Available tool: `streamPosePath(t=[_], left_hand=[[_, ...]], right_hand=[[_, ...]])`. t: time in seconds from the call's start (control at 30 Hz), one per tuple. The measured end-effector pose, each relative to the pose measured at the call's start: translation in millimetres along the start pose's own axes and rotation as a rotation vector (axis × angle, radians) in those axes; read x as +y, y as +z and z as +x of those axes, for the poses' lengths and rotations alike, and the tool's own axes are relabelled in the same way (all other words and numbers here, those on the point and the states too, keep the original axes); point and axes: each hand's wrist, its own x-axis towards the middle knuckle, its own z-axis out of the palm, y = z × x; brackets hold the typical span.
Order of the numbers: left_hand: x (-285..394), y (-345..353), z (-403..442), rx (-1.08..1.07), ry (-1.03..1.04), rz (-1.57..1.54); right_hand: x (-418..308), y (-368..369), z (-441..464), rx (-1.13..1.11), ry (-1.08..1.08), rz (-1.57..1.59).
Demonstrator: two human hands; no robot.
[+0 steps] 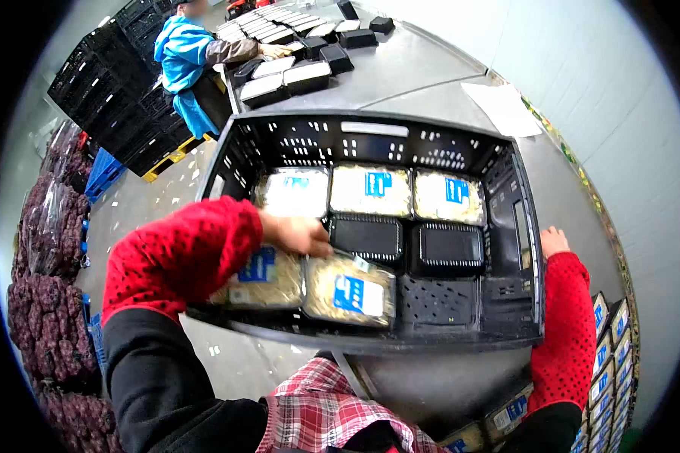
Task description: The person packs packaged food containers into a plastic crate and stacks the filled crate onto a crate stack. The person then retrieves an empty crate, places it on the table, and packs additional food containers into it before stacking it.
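Observation:
A black plastic crate (400,346) stands in front of me with clear-topped packs in it. Three packs, including the middle one (370,190), line the far side, their blue-and-white labels up. Two black trays with their bases up, the right one (450,249) among them, lie in the middle. Nearer me are a left pack (268,283), partly under my sleeve, and a front pack (349,291) of pale shredded food. My left hand (301,235) is curled at that pack's back edge; its fingertips are hidden. Against the crate's right wall, my right hand (554,241) grips the side.
A co-worker in a blue top (185,53) reaches over more packs (307,77) on the metal table (431,72). White paper (500,108) lies right. Stacked packs (603,377) stand lower right; net sacks (49,317) and black crates (106,90) stand left.

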Motion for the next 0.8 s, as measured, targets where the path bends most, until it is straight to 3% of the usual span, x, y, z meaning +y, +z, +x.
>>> streamPosePath(t=[0.03, 0.07, 0.1, 0.13, 0.17, 0.27, 0.33, 0.4, 0.47, 0.5, 0.53, 0.57, 0.67, 0.73, 0.8], left_hand=[[-15.4, 18.9, 9.4, 0.177, 0.165, 0.266], [-11.1, 31.3, 14.2, 0.175, 0.116, 0.543], [-18.9, 40.9, 16.6, 0.307, 0.294, 0.530], [-18.8, 45.6, 19.0, 0.256, 0.341, 0.572], [-12.2, 49.6, 18.7, 0.243, 0.273, 0.568], [19.7, 42.3, 1.9, 0.265, 0.247, 0.395], [21.4, 46.5, 7.7, 0.299, 0.296, 0.409], [14.3, 47.4, 12.1, 0.285, 0.321, 0.384], [1.2, 55.6, 18.9, 0.406, 0.420, 0.401], [4.2, 60.1, 17.7, 0.327, 0.325, 0.428], [15.2, 62.5, 14.8, 0.375, 0.356, 0.335], [39.0, 54.8, 5.9, 0.243, 0.167, 0.344], [54.4, 41.1, -0.4, 0.225, 0.391, 0.330], [67.0, 23.8, 5.4, -0.007, 0.243, 0.305], [47.5, 30.7, 24.9, -0.112, 0.249, 0.314]], right_hand=[[3.7, -8.4, -13.7, 0.002, 0.007, -0.024], [7.1, -13.0, -27.2, 0.021, 0.007, -0.058], [27.2, 21.8, -30.8, 0.059, 0.014, -0.061], [31.9, 19.4, -52.8, 0.087, 0.059, 0.087], [36.9, 13.5, -77.7, 0.292, 0.090, 0.198], [61.5, -22.5, -119.5, 0.424, 0.653, 0.435], [82.3, -57.1, -132.1, 0.582, 0.714, 0.376], [82.2, -125.5, -141.1, 0.814, 0.466, 0.047], [47.7, -232.4, -155.9, 0.761, 0.335, 0.372], [29.1, -263.8, -158.6, 0.748, 0.261, 0.393], [10.4, -294.7, -162.5, 0.733, 0.188, 0.416], [-13.3, -310.1, -159.7, 0.685, 0.091, 0.528], [-65.2, -334.0, -121.0, 0.469, -0.297, 0.676], [-98.4, -334.7, -95.8, 0.300, -0.562, 0.667], [-120.4, -310.7, -68.4, 0.065, -0.682, 0.582]])
